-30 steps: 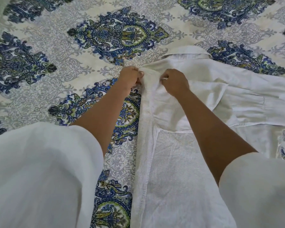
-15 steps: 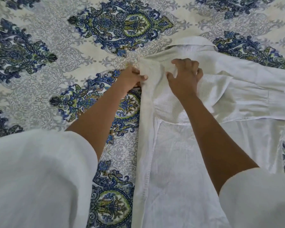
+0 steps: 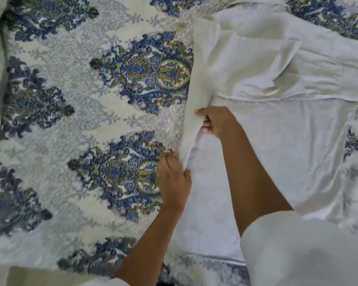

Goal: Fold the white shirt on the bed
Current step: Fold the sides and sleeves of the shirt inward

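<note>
Placement: the white shirt [image 3: 277, 145] is spread flat on the bed [image 3: 87, 124], over the right part of the blue-patterned cover, so that a wide, even surface is given for folding.
Side fold: the long left edge [image 3: 196, 85] of the shirt is turned inward over the body as a narrow band. This is judged to be the step in hand, the garment being narrowed before it is doubled lengthwise.
Right hand [image 3: 219, 122]: the fingers are curled on the band about midway down, the cloth pinched between thumb and fingers, so that the crease is stopped from slipping open.
Left hand [image 3: 174, 178]: it is set lower on the same band, nearer the person, with thumb and fingers closed on the cloth. Two grips set apart are judged to hold the crease straight along its length.
Shirt sleeve [image 3: 329, 67]: it is laid across the upper body of the shirt, towards the right, so that it is held within the outline.
Progress: the folding is judged to be at an early stage, as the right side and the hem are not yet brought in.
Blur: the lower part of the view is smeared, so the hem cannot be made out exactly.
</note>
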Demonstrator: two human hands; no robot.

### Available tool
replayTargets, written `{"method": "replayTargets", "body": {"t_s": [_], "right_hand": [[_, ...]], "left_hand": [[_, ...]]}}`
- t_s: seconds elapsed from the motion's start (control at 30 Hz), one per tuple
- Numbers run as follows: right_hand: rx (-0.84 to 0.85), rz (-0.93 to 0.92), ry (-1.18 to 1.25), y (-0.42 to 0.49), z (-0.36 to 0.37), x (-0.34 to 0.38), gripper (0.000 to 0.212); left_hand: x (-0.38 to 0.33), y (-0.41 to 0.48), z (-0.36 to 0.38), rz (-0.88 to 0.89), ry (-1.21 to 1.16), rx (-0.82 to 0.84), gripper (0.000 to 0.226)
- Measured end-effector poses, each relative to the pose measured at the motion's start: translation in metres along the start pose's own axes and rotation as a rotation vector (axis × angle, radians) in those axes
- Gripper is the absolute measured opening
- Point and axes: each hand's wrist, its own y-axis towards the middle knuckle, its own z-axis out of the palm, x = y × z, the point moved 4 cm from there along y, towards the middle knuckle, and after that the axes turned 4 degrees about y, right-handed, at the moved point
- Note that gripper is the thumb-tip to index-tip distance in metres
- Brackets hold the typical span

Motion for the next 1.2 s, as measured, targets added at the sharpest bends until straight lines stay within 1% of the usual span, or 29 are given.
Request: {"method": "replayTargets", "body": {"t_s": [0.03,0.1,0.13,0.17,0.23,0.3,0.33,0.37,0.4,0.47,0.5,0.53,0.57,0.63,0.67,0.73,0.8,0.83,0.87,0.9,0.97,1.0,1.03,1.1,1.17,1.2], "right_hand": [[-0.057,0.006,0.016,0.0,-0.008,-0.003,0.019],[-0.2,-0.027,0.064,-0.004,-0.022,-0.017,0.011],[-0.209,-0.042,0.06,-0.007,-0.023,-0.024,0.013],[-0.158,-0.045,0.04,-0.012,-0.02,-0.033,0.014],[0.025,-0.013,-0.096,-0.027,-0.01,-0.058,0.011],[0.125,0.044,-0.237,-0.045,-0.008,-0.078,0.014],[0.118,0.051,-0.251,-0.05,-0.014,-0.084,0.011],[0.073,0.045,-0.222,-0.053,-0.024,-0.089,0.007],[-0.015,0.027,-0.18,-0.055,-0.037,-0.091,0.01],[-0.212,-0.016,-0.087,-0.055,-0.068,-0.095,0.017],[-0.261,-0.025,-0.093,-0.055,-0.078,-0.098,0.018],[-0.253,-0.017,-0.136,-0.058,-0.082,-0.102,0.018],[-0.202,0.008,-0.194,-0.061,-0.082,-0.109,0.017],[-0.081,0.084,-0.354,-0.071,-0.079,-0.125,0.013],[-0.061,0.105,-0.416,-0.074,-0.08,-0.132,0.015],[-0.108,0.087,-0.421,-0.077,-0.09,-0.144,0.019],[-0.265,0.019,-0.353,-0.077,-0.104,-0.152,0.013],[-0.311,-0.022,-0.347,-0.079,-0.107,-0.154,0.007],[-0.299,-0.045,-0.354,-0.082,-0.107,-0.159,0.006],[-0.241,-0.044,-0.362,-0.086,-0.104,-0.166,0.008],[-0.098,0.042,-0.394,-0.093,-0.098,-0.182,0.017],[-0.063,0.084,-0.451,-0.096,-0.097,-0.189,0.019],[-0.052,0.106,-0.523,-0.1,-0.099,-0.194,0.017],[-0.051,0.125,-0.606,-0.106,-0.105,-0.202,0.005],[-0.047,0.154,-0.613,-0.111,-0.11,-0.211,0.022],[-0.025,0.167,-0.614,-0.114,-0.111,-0.216,0.025]], "left_hand": [[0.005,-0.016,-0.003,-0.04,-0.044,0.002,0.044],[0.011,-0.056,-0.01,-0.093,-0.086,0.034,0.046],[0.013,-0.074,-0.013,-0.099,-0.1,0.046,0.046],[0.015,-0.092,-0.016,-0.104,-0.11,0.055,0.047],[0.018,-0.123,-0.02,-0.103,-0.114,0.075,0.047],[0.018,-0.145,-0.02,-0.032,-0.08,0.113,0.045],[0.016,-0.152,-0.018,0.029,-0.035,0.129,0.04],[0.013,-0.16,-0.015,0.106,0.023,0.148,0.035],[0.009,-0.166,-0.011,0.185,0.081,0.172,0.033],[0.002,-0.18,-0.002,0.311,0.145,0.229,0.04],[-0.002,-0.186,0.002,0.345,0.158,0.261,0.046],[-0.005,-0.193,0.006,0.371,0.172,0.284,0.05],[-0.008,-0.199,0.01,0.396,0.189,0.297,0.051],[-0.01,-0.208,0.015,0.439,0.22,0.299,0.049],[-0.009,-0.21,0.016,0.452,0.226,0.3,0.046],[-0.008,-0.212,0.018,0.496,0.237,0.296,0.042],[-0.009,-0.215,0.02,0.576,0.253,0.304,0.039],[-0.011,-0.216,0.021,0.61,0.257,0.315,0.039],[-0.013,-0.218,0.022,0.633,0.259,0.337,0.041],[-0.014,-0.219,0.024,0.639,0.259,0.369,0.044],[-0.014,-0.219,0.028,0.626,0.257,0.44,0.05],[-0.011,-0.218,0.029,0.621,0.256,0.466,0.052],[-0.008,-0.217,0.027,0.623,0.249,0.487,0.051],[-0.002,-0.21,0.017,0.603,0.162,0.518,0.039],[0.005,-0.192,0.005,0.468,0.027,0.504,0.029],[0.009,-0.18,0.0,0.385,-0.029,0.474,0.026]]}}
